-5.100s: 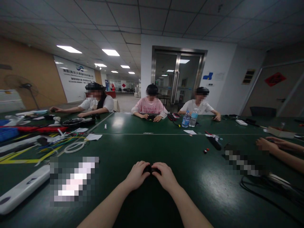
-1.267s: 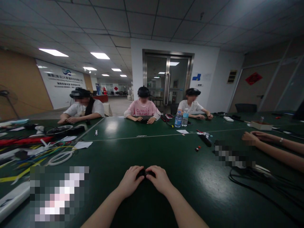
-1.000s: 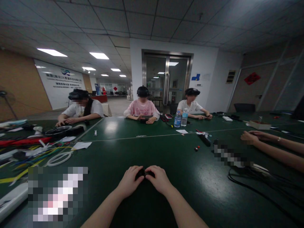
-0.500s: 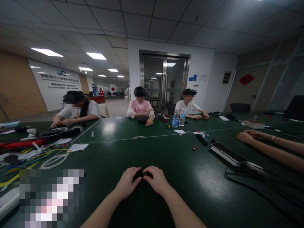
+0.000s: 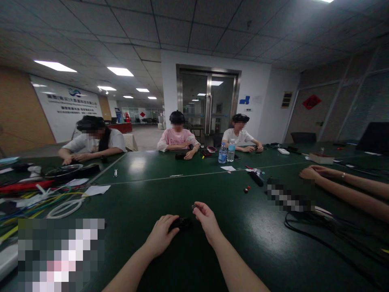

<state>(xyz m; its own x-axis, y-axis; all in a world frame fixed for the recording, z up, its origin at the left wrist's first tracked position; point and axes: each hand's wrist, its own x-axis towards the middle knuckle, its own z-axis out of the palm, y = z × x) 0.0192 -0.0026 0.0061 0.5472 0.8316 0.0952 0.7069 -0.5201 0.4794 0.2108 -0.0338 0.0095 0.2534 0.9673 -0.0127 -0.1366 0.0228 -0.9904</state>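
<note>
My left hand rests on the green tabletop, with its fingers and thumb closed around one end of a small black device. The far end of that device shows past my fingertips; its exact kind cannot be made out. To the right and slightly raised, my right hand pinches a small silvery piece between thumb and forefinger. This piece is too small to identify and is held apart from the black device.
At left lies a heap of coiled cables. Two water bottles stand ahead near a paper slip. A blurred-out device and black cables lie at right, near another person's forearms. Several people sit around the table.
My right hand has come away from the black device, up and to the right, with a small silvery piece now in its fingertips. My left hand stays on the device.
</note>
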